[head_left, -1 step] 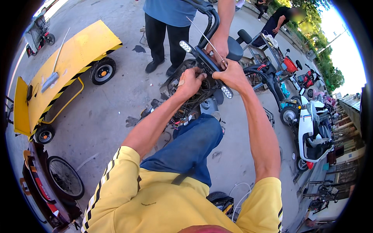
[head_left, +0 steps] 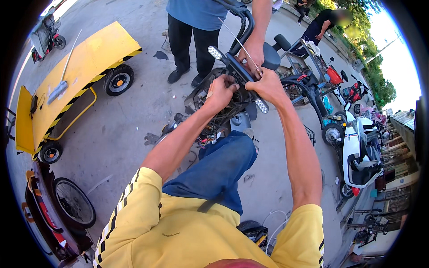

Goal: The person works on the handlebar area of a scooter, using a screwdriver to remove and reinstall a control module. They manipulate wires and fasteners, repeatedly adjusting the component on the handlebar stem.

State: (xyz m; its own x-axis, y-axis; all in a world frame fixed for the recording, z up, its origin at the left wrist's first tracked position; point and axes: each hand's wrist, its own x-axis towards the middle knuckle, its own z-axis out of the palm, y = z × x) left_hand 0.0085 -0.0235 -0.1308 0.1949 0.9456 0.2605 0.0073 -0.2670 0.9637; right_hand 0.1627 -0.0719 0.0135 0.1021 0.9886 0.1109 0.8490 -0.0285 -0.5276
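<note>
lamps (head_left: 214,52), white and oval, cap both ends of a black bar (head_left: 237,69), which sits between twelve and one o'clock from the middle of the view. it lies tilted, one lamp toward twelve and the other toward two. at twelve, the left hand (head_left: 219,94) has its fingers curled narrow just beside the bar; whether anything is pinched in them i cannot tell. the right hand (head_left: 268,85), between one and two, is closed on the near end of a thin metal rod (head_left: 239,42), with the thumb against the bar. the rod slants away from that hand toward eleven. a co-worker's hand (head_left: 252,52) is behind the rod at one o'clock; that person, in a blue shirt (head_left: 194,13), stands at twelve. loose wires (head_left: 211,139) hang toward six from the left hand. a dark glove (head_left: 152,139) lies on the ground at nine. a yellow cart (head_left: 100,47) with a broom (head_left: 58,91) on it stands at ten, a bicycle wheel (head_left: 74,203) at eight, a white scooter (head_left: 351,156) at three.
</note>
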